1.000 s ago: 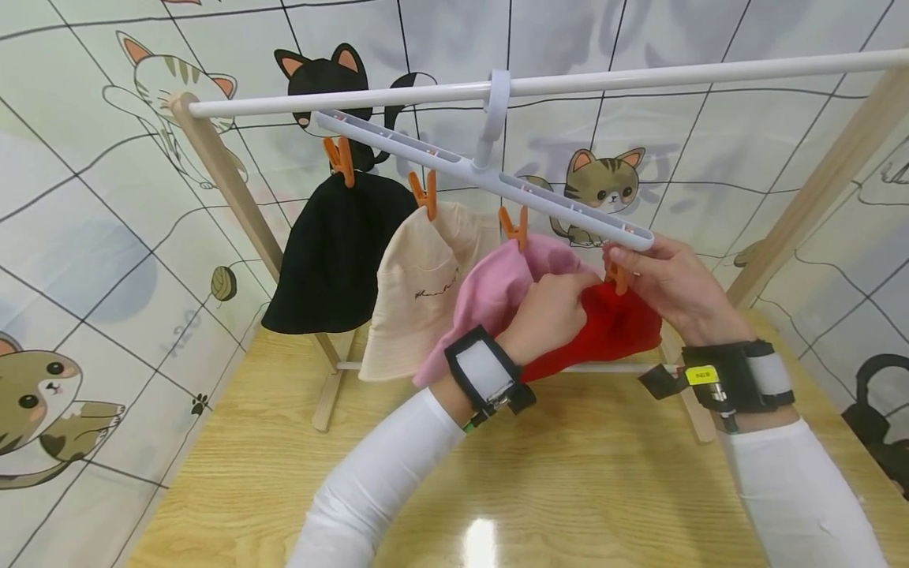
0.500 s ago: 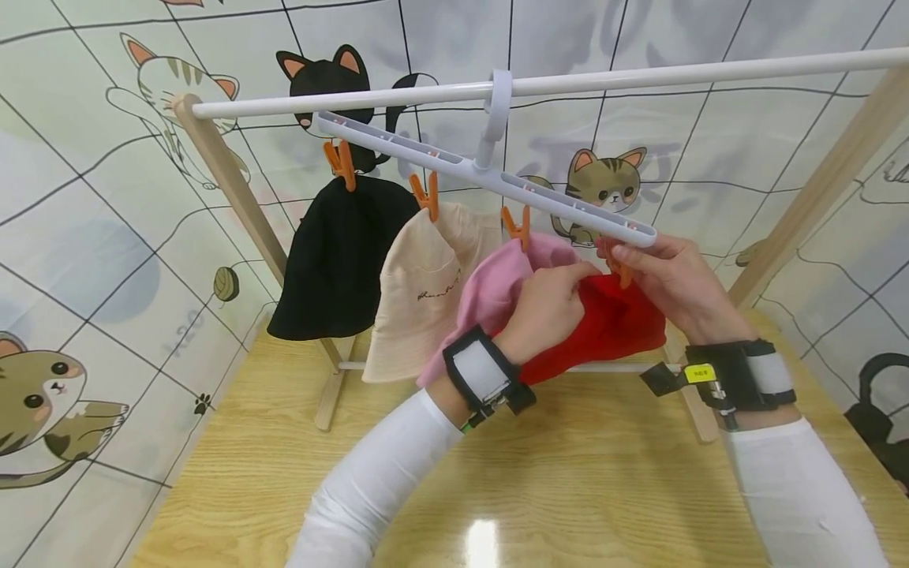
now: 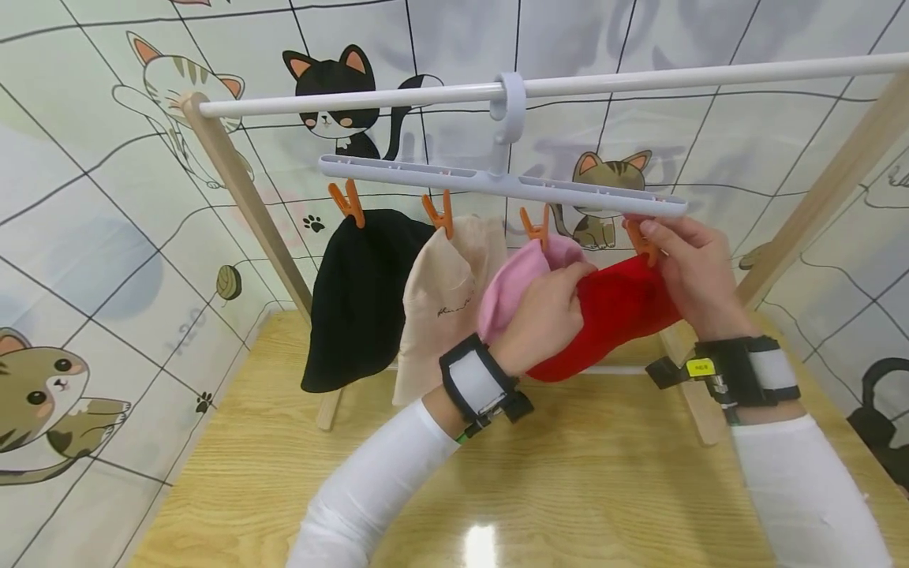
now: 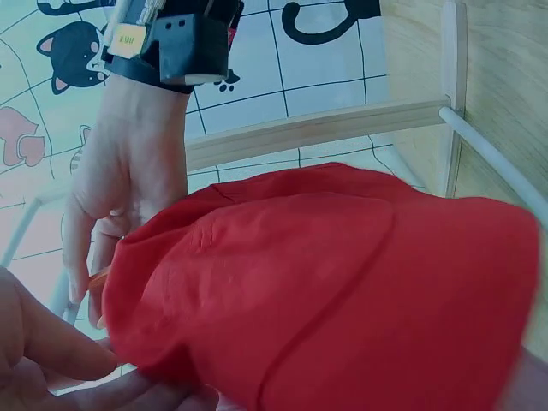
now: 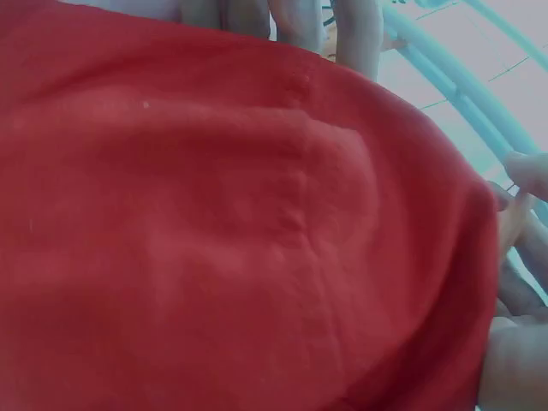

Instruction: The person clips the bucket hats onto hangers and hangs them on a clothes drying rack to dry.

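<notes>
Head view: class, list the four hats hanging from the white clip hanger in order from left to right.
black hat → beige hat → pink hat → red hat, which the left hand holds while the right hand is at its orange clip.

bright, even overhead light — a white glare spot on the glossy desk [image 3: 480, 544]. the head view is sharp, bowed at its edges; both wrist views are soft, washed bluish — the red hat [image 5: 231, 248] blurs up close.
</notes>
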Tool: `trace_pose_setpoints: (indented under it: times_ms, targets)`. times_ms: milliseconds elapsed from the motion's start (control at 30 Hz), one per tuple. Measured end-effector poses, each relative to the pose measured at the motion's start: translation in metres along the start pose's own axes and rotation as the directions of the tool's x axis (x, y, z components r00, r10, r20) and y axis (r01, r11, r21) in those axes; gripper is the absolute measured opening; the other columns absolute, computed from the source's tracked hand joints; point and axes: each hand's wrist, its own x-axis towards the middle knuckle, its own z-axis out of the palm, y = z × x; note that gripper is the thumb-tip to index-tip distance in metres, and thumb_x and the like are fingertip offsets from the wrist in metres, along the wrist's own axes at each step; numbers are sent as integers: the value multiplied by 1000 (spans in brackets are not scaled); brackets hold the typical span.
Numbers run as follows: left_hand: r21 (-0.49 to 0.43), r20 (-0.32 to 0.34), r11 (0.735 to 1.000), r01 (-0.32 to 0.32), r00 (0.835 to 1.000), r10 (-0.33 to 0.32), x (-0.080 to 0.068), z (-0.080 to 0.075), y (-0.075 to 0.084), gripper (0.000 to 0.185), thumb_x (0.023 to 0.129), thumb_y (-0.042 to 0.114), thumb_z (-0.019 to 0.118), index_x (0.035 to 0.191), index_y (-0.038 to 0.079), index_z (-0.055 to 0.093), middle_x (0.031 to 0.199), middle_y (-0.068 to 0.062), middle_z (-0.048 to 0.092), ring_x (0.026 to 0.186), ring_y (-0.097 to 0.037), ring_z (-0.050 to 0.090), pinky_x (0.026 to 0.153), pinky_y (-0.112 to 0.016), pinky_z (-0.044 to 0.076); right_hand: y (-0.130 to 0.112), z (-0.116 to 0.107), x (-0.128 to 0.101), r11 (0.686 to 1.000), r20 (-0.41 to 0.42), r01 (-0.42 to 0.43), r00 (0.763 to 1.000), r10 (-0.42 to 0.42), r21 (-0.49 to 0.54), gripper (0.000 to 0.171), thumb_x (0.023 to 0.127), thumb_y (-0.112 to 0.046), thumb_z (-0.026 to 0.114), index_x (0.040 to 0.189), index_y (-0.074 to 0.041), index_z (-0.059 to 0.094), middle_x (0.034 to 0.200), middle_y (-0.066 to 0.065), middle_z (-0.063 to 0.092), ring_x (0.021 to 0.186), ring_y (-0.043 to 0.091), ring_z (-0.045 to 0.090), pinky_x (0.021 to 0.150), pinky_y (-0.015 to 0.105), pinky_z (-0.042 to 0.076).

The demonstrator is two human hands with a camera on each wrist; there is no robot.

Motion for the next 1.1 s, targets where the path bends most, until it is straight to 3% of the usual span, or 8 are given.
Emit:
trace_pose_setpoints:
  times_ms: [67, 167, 333, 500, 600, 800, 933, 1100]
  targets:
    - [-17, -12, 1000, -8, 1000, 8, -2, -1, 1, 39, 91, -2, 55, 128, 6, 58, 106, -5, 68, 77, -8, 59, 64, -10, 43, -2, -2, 3, 999, -30, 36, 999, -36, -16, 32, 92, -6, 65, 123, 2, 64, 110, 8, 68, 100, 21, 56, 82, 17, 47]
    - [-56, -29, 998, -29, 999, 28, -5, -2, 3, 38, 91, -3, 54, 127, 5, 59, 107, -5, 68, 80, -8, 61, 65, -10, 44, -6, -5, 7, 991, -65, 57, 996, -65, -121, 34, 91, -10, 67, 123, -1, 65, 108, 6, 69, 98, 19, 57, 78, 17, 47]
    - [-79, -40, 995, -63, 997, 60, -8, -4, 7, 34, 91, -1, 59, 125, 4, 61, 107, -7, 69, 83, -10, 63, 72, -13, 47, -12, -10, 13, 944, -101, 51, 991, -89, -325, 33, 91, -17, 67, 124, -9, 67, 108, 1, 70, 101, 17, 56, 77, 18, 45]
    - [-79, -10, 995, -57, 998, 56, -13, -5, 10, 29, 92, 1, 58, 121, 1, 62, 105, -8, 70, 76, -8, 60, 67, -11, 46, -10, -15, 16, 818, -143, 43, 978, -152, -573, 32, 95, -22, 62, 126, -15, 66, 111, -6, 68, 99, 14, 55, 77, 17, 46]
    - [-82, 4, 995, -63, 998, 64, -18, -6, 9, 27, 93, 0, 56, 119, 0, 63, 104, -8, 70, 74, -8, 57, 63, -11, 44, -7, -18, 13, 737, -193, 17, 961, -200, -676, 34, 97, -27, 57, 131, -20, 63, 119, -5, 64, 98, 13, 56, 85, 19, 47]
    - [-93, -16, 992, -83, 997, 82, -35, -5, -3, 24, 93, -1, 53, 114, 3, 65, 92, -4, 68, 73, -8, 53, 58, -14, 43, 0, -25, -13, 668, -287, 8, 899, -330, -744, 35, 97, -25, 56, 132, -24, 61, 128, -3, 61, 113, 15, 53, 99, 26, 39]
    - [-67, -72, 992, -110, 992, 105, -53, -3, -13, 23, 93, -1, 53, 110, 3, 67, 84, -1, 65, 69, -8, 52, 62, -14, 42, 11, -30, -38, 587, -233, 54, 886, -402, -808, 39, 94, -19, 60, 133, -18, 61, 131, 0, 59, 117, 16, 51, 99, 25, 36]
    - [-31, -124, 989, -148, 982, 143, -76, 2, -25, 19, 91, -4, 52, 100, 4, 66, 79, -1, 60, 70, -11, 51, 67, -17, 42, 30, -35, -71, 527, -182, 96, 874, -450, -844, 43, 89, -10, 64, 132, -10, 60, 131, 8, 59, 120, 13, 50, 97, 21, 32]
